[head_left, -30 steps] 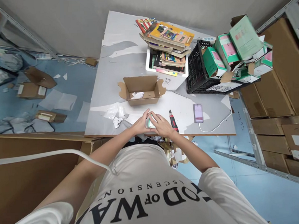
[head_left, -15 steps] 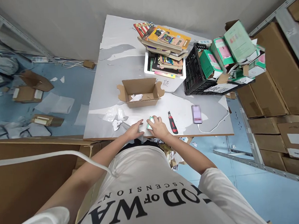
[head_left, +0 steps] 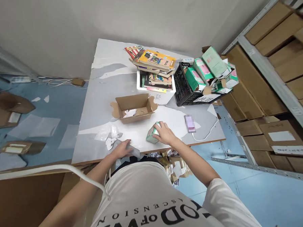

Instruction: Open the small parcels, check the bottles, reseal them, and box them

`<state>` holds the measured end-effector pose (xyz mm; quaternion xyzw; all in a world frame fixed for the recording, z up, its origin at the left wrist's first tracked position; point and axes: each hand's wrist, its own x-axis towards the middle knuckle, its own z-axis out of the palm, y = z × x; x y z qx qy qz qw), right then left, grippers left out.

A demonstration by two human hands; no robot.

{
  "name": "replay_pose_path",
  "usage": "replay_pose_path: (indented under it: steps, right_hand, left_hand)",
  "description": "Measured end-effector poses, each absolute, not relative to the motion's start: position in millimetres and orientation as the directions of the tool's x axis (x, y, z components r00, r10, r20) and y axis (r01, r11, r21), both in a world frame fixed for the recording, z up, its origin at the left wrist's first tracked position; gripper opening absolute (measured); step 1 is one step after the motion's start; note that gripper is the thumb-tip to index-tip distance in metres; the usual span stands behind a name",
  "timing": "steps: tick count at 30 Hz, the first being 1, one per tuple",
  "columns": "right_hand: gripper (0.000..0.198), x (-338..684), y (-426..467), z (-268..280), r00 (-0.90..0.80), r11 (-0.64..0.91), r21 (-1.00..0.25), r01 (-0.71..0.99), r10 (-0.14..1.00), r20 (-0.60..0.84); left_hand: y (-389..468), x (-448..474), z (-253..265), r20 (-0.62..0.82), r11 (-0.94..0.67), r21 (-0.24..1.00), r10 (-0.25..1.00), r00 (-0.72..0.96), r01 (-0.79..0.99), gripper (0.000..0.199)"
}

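My right hand (head_left: pixel 165 133) is closed on a small green box (head_left: pixel 150 136), its fingers over the top and right side. The box is tilted slightly at the table's front edge. To the left, my left hand (head_left: pixel 121 150) is closed around a piece of grey plastic bag (head_left: pixel 135 152) that hangs at the table edge near my waist. Crumpled white paper (head_left: pixel 110 142) and clear plastic wrap (head_left: pixel 101 132) lie just beyond that hand. Behind both hands stands an open cardboard box (head_left: pixel 135 118) with scraps of white paper (head_left: pixel 130 113) inside.
A white bin (head_left: pixel 165 98) piled with books (head_left: pixel 155 59) stands at the back. Beside it is a black crate (head_left: pixel 182 88) of green boxes (head_left: pixel 215 62). A phone (head_left: pixel 190 123) with a white cable (head_left: pixel 208 133) lies right. Shelves of cartons (head_left: pixel 282 137) flank the table.
The green box now shows more of its side in my right hand. My left hand has moved left, away from it, with the grey plastic. The red-and-black utility knife is no longer visible.
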<state>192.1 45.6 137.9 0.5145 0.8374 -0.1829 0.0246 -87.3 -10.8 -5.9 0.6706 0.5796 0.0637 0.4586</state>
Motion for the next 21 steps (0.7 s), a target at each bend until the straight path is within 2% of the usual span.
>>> replay_pose_path:
  steps: [5,7,10,13,17,21]
  right_hand:
    - [0.045,268.2,73.1,191.4,-0.420,0.377,-0.489,0.786,0.907,0.024]
    - [0.046,301.3,78.7,202.5,-0.304,0.347,-0.531,0.773,0.937,0.170]
    - [0.050,349.7,80.3,204.9,-0.020,0.239,-0.568,0.787,0.932,0.363]
    - [0.054,394.3,76.9,200.5,0.241,0.105,-0.571,0.814,0.834,0.497]
    - [0.059,446.5,70.7,200.5,0.453,-0.039,-0.575,0.818,0.660,0.599]
    - [0.058,491.1,80.6,212.5,0.555,-0.020,-0.627,0.778,0.490,0.673]
  left_hand:
    - [-12.0,-89.6,-15.2,-0.456,0.135,0.707,0.837,0.302,0.694,0.070]
    - [-11.7,-89.4,-17.4,-0.469,0.155,0.701,0.836,0.286,0.697,0.071]
    - [-11.5,-89.6,-19.4,-0.489,0.183,0.688,0.832,0.263,0.702,0.072]
    - [-11.8,-91.2,-21.6,-0.502,0.201,0.677,0.830,0.245,0.708,0.069]
    - [-10.3,-93.6,-28.9,-0.523,0.218,0.666,0.819,0.238,0.714,0.067]
    - [-4.8,-92.4,-34.9,-0.528,0.216,0.657,0.816,0.236,0.722,0.068]
